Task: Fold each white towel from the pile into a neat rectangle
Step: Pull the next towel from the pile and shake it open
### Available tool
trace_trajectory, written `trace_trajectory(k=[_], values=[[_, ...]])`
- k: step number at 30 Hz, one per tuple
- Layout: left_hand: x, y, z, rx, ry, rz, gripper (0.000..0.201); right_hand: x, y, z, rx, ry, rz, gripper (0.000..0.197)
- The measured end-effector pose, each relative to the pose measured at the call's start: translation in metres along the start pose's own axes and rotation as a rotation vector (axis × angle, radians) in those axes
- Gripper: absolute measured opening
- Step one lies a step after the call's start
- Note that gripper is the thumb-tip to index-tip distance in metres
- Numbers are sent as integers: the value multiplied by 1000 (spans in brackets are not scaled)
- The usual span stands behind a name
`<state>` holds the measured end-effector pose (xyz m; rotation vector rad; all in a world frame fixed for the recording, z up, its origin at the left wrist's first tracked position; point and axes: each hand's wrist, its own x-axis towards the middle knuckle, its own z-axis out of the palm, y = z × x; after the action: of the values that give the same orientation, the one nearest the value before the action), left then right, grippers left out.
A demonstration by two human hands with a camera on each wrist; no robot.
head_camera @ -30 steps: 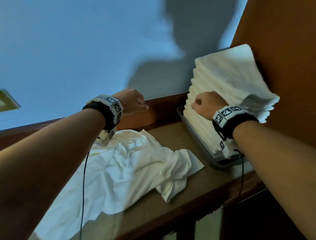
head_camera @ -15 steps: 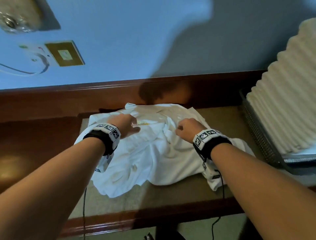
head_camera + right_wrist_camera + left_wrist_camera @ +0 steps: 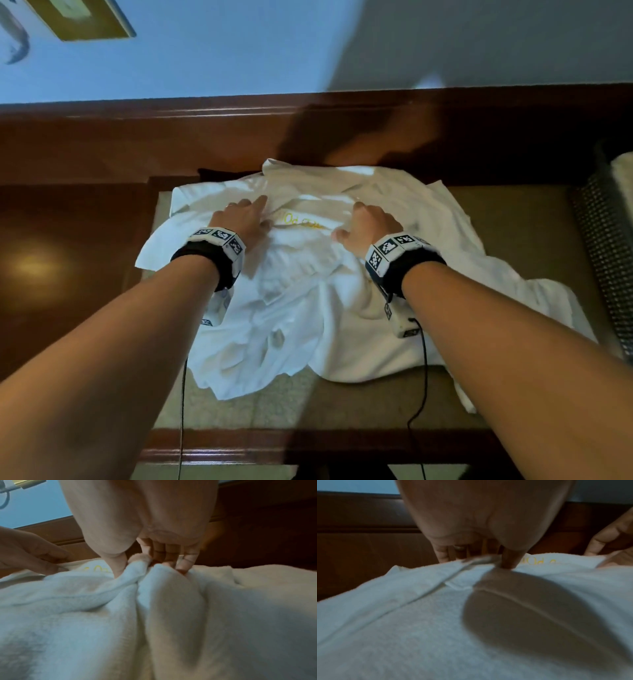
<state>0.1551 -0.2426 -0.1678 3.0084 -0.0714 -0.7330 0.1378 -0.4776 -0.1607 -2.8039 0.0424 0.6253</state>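
Both bare forearms reached forward, toward 12 o'clock, each wrist strapped with a marked black band. Left hand [image 3: 245, 217] lay palm down, fingers [image 3: 509, 559] extended and pressing into the towel [image 3: 308, 308]. Right hand [image 3: 368, 224] sat at 3 o'clock of it, thumb and fingers [image 3: 186, 562] pinching a fold.
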Motion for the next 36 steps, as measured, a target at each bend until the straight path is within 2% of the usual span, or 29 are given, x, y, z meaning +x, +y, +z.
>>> trace_trajectory(k=[4, 7, 9, 11, 13, 15, 19, 22, 25, 28, 32, 34, 36], values=[[0, -4, 0, -156, 84, 19, 28, 0, -12, -3, 30, 28, -50, 42], [-10, -11, -21, -184, 70, 95, 13, -4, -22, -17, 52, 9, -61, 40], [-23, -21, -40, -184, 58, 122, 17, -11, -28, -30, 61, 36, -45, 41], [-41, -35, -62, -216, 70, 153, 34, -24, -39, -46, 47, 65, -38, 41], [-63, -52, -85, -280, 124, 186, 41, -40, -54, -63, 16, 99, -42, 29], [-92, -74, -110, -345, 215, 217, 38, -61, -75, -83, -24, 149, -23, 15], [-161, -125, -157, -315, 386, 299, 24, -119, -124, -115, 5, 301, 8, 21], [-215, -175, -189, -305, 525, 320, 14, -168, -174, -129, 29, 461, -33, 18], [-273, -236, -211, -319, 643, 345, 13, -213, -227, -134, 46, 561, -81, 11], [-329, -288, -229, -341, 742, 382, 19, -247, -272, -128, 43, 600, -118, 10], [-386, -350, -238, -347, 873, 355, 28, -279, -310, -115, -63, 609, -149, 15], [-405, -382, -237, -346, 899, 303, 26, -291, -322, -112, -55, 621, -148, 16], [-417, -412, -233, -354, 916, 240, 29, -305, -334, -113, 20, 640, -163, 8]])
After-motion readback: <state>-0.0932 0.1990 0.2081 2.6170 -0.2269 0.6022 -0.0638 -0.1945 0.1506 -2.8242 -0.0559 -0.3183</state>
